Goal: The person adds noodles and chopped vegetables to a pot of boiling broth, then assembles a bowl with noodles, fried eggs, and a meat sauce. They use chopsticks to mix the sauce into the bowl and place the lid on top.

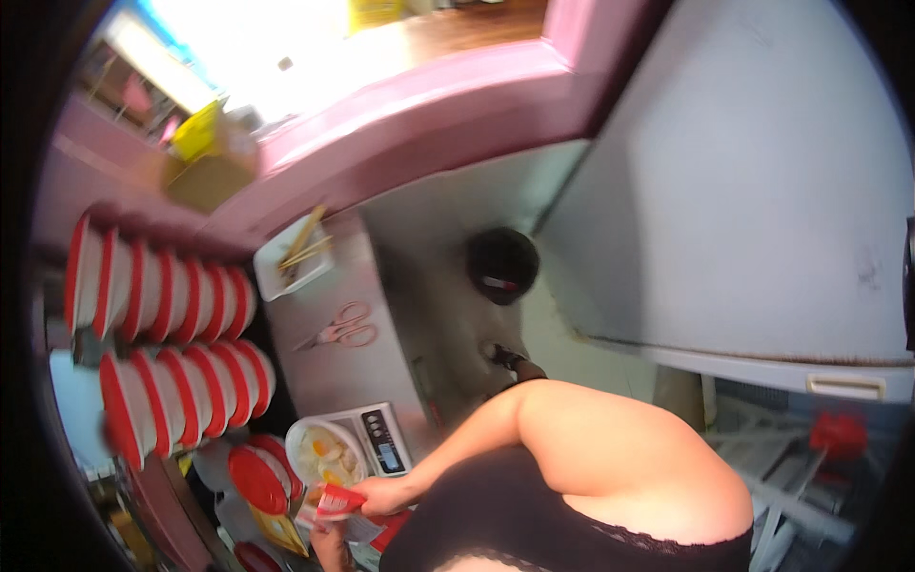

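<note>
Near the bottom edge, my right hand (382, 495) grips a red-and-white packet (337, 500). My left hand (330, 545) is just below, its fingertips closed at the packet's lower edge; the rest of it is partly cut off. Right above the packet, a round white bowl (294, 447) rests on a digital kitchen scale (386, 440). Pale food and what look like egg pieces with orange yolk lie in the bowl. Orange-handled scissors (343, 330) lie on the metal counter (332, 375) above the scale.
Two rows of nested red-rimmed white bowls (175, 293) stand at left, with red bowls (257, 477) beside the scale. A white tray (292, 261) holds wooden sticks. A cardboard box (211, 171) sits by the pink ledge (429, 86). A large pale cabinet (715, 200) fills the right.
</note>
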Motion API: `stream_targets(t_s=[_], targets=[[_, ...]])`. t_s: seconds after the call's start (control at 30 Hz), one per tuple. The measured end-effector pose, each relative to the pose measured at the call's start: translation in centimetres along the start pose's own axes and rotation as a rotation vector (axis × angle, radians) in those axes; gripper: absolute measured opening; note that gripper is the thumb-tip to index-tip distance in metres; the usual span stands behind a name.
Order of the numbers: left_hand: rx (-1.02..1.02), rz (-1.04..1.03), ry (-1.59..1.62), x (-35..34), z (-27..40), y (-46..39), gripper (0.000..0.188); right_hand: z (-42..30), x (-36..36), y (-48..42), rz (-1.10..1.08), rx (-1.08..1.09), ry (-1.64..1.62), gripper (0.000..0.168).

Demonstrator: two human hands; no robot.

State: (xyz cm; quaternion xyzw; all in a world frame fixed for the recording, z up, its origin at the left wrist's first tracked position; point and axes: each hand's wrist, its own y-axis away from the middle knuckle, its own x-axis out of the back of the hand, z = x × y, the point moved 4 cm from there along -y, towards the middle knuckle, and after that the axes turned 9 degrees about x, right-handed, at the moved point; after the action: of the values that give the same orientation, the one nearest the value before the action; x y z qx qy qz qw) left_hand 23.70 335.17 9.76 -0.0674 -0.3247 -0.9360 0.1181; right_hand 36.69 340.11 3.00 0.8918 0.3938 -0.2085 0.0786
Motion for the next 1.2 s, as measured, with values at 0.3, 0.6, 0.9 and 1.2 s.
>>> stream_targets(t_s=[0.3,0.6,0.9,1.2], targets=[[0.114,-0.004,-0.319,3.4,0.6,-6.2,0.038,1.6,-0.2,-1.5,0.294,-0.557,-0.043,0.021],[0.326,-0.093,-0.367,3.3,-0.1,-9.6,0.037,1.8,-0.8,-2.5,0.524,-0.577,-0.842,0.040],[0.386,-0.072,-0.370,4.3,1.4,-11.1,0.034,0.6,-1.8,-4.2,0.486,-0.576,-0.970,0.045],[0.294,-0.029,-0.679,5.3,2.2,-10.7,0.031,0.2,-3.4,-3.8,0.306,-0.811,-0.995,0.038]])
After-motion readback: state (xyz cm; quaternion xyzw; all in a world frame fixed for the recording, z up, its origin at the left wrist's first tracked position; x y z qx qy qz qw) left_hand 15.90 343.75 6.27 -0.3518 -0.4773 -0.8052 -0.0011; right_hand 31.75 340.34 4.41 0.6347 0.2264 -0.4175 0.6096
